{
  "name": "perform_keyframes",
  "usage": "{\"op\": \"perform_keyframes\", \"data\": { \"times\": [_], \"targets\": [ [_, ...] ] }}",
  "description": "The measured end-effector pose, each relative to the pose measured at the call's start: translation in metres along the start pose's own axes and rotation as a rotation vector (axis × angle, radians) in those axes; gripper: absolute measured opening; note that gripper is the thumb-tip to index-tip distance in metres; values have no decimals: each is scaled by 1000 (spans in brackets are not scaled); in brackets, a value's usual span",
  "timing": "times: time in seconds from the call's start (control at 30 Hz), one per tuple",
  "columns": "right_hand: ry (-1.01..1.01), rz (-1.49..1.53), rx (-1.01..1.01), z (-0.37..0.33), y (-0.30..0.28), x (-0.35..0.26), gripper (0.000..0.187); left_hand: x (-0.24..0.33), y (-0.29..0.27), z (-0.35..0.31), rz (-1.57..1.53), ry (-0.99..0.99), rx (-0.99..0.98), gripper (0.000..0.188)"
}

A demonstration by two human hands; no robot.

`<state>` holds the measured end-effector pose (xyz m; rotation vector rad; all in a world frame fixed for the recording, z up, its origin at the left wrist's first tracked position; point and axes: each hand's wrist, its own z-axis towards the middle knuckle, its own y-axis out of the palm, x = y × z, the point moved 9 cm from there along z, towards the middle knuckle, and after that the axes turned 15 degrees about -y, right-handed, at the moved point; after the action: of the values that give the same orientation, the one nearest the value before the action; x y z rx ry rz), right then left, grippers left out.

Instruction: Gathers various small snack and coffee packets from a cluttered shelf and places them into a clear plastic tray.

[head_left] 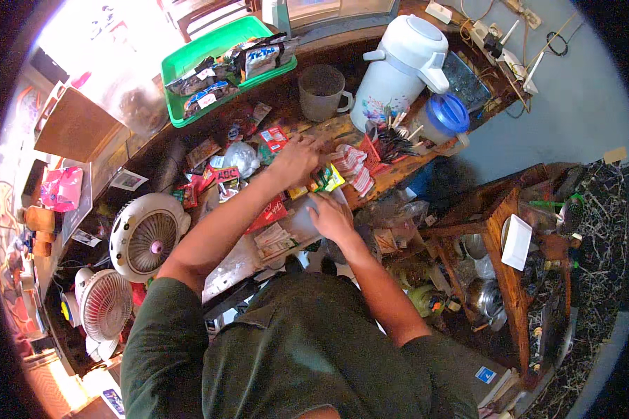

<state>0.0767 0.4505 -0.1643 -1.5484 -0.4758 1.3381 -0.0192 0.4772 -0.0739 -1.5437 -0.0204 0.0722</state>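
Observation:
My left hand (300, 159) is over the wooden counter, fingers stretched toward the right and slightly blurred, with nothing visible in them. A red-and-white sachet (274, 139) lies just beyond it. My right hand (331, 216) rests lower, its fingers loosely apart near the bottom edge of a yellow-and-green sachet (328, 178); whether they touch it I cannot tell. A red-and-white striped cloth (354, 169) lies to the right of both hands. Beneath my left forearm are a red packet (267, 215) and a small bundle of pale sachets (274, 241).
A green tray (182, 120) of packets, a clear mug (321, 94) and a white flask (402, 66) line the back. Cutlery fills a red basket (372, 152) beside a blue-lidded container (446, 115). Fans (150, 237) stand left; a wooden rack (514, 279) stands right.

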Motion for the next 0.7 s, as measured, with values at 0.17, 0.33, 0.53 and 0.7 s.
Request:
{"op": "perform_keyframes", "data": {
  "times": [0.17, 0.33, 0.53, 0.7],
  "targets": [
    [47, 141, -28, -7, 6, 2, 53, 1, -16, -1, -248, -75, 4, 55],
    [1, 281, 165, -12, -22, 3, 42, -3, 8, 2, -187, -106, -148, 53],
    [-20, 435, 500, -21, -90, 19, 16, 8, -9, -8, -185, -120, -54, 47],
    [-21, 430, 438, -27, -110, 3, 15, 7, -48, -50, -508, -151, 195, 31]
  ]
}}
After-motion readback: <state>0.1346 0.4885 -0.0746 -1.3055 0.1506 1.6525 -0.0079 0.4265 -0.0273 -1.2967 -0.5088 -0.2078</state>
